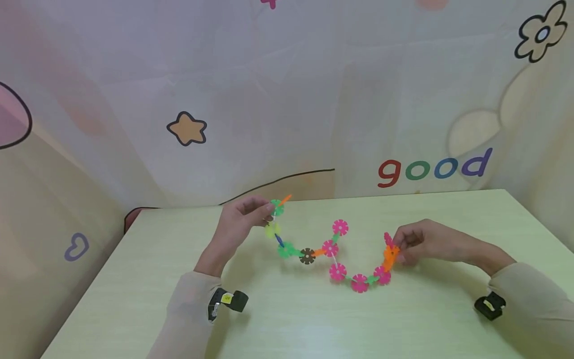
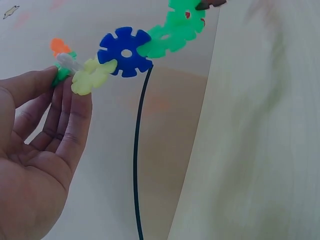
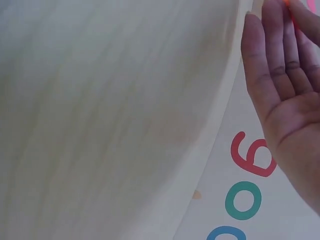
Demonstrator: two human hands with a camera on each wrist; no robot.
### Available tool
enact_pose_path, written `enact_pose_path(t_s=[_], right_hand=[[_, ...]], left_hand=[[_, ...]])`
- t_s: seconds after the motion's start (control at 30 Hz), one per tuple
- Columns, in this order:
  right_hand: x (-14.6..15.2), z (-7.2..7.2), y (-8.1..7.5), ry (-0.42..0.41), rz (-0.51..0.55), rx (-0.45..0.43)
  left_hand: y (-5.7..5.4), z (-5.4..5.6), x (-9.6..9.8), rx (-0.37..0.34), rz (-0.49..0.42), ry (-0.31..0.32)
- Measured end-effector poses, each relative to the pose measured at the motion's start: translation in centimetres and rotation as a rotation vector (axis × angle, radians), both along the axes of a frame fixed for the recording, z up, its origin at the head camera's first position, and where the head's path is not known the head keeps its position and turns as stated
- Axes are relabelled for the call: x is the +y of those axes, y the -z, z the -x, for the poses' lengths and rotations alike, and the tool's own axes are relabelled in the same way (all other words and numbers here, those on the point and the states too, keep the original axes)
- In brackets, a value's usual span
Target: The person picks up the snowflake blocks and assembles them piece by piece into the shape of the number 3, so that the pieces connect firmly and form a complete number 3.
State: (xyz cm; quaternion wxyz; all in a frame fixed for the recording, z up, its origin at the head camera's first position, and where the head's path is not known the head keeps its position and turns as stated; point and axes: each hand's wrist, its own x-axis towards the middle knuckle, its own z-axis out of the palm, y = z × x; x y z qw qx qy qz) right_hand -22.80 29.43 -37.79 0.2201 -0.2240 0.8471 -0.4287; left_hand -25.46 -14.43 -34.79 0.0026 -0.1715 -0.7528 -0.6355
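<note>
A chain of interlocking plastic snowflake discs (image 1: 307,256) sags between my two hands above the table. My left hand (image 1: 244,214) pinches a green disc (image 1: 277,207) at one end, where an orange disc (image 1: 285,199) sticks out. In the left wrist view, a yellow disc (image 2: 91,76), a blue disc (image 2: 125,52) and green discs follow from the fingertips. Pink discs (image 1: 359,283) make up much of the right half, and one pink disc (image 1: 340,227) branches upward. By the orange discs (image 1: 390,256) at the other end, my right hand (image 1: 428,242) pinches the chain.
The pale wooden table (image 1: 314,324) reaches back to a printed cloth backdrop (image 1: 278,99) with a star and the word "good". A black wrist camera (image 1: 227,300) is strapped to the left sleeve, another camera (image 1: 490,305) to the right.
</note>
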Motion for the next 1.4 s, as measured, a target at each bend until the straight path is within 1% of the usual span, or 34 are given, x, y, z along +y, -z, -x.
enact_pose_path(t_s=[0.13, 0.3, 0.37, 0.5, 0.63, 0.83, 0.97, 1.03, 1.17, 1.27, 1.4], right_hand=[[0.0, 0.0, -0.8, 0.046, -0.013, 0.025], [0.2, 0.0, -1.8, 0.081, 0.032, 0.052], [0.2, -0.1, -2.1, 0.097, 0.043, 0.076], [0.1, -0.1, -2.6, 0.129, 0.037, 0.149], [-0.2, -0.2, -2.8, 0.166, 0.012, 0.251], [-0.8, -0.3, -3.1, 0.218, -0.058, 0.413], [-1.0, -0.4, -3.1, 0.247, -0.100, 0.489], [-1.0, -0.5, -3.1, 0.257, -0.103, 0.511], [-1.0, -0.8, -2.8, 0.252, -0.089, 0.545], [-1.0, -1.0, -2.4, 0.222, -0.060, 0.550], [-1.1, -1.3, -1.9, 0.171, -0.033, 0.518]], left_hand=[[0.0, 0.1, 0.0, 0.013, 0.009, -0.010], [-0.1, 0.0, -0.3, 0.028, 0.010, -0.003], [-0.1, 0.0, -0.4, 0.029, 0.008, -0.002], [0.0, 0.0, -0.8, 0.018, 0.019, -0.019], [0.2, 0.0, -1.1, 0.007, 0.034, -0.035], [0.7, 0.0, -1.6, 0.035, 0.102, -0.045], [1.3, 0.1, -1.8, 0.033, 0.155, -0.045], [1.5, 0.1, -1.9, 0.027, 0.169, -0.045], [2.0, 0.0, -2.1, 0.015, 0.190, -0.045], [2.4, -0.1, -2.3, -0.003, 0.189, -0.043], [3.0, -0.2, -2.4, -0.025, 0.184, -0.037]])
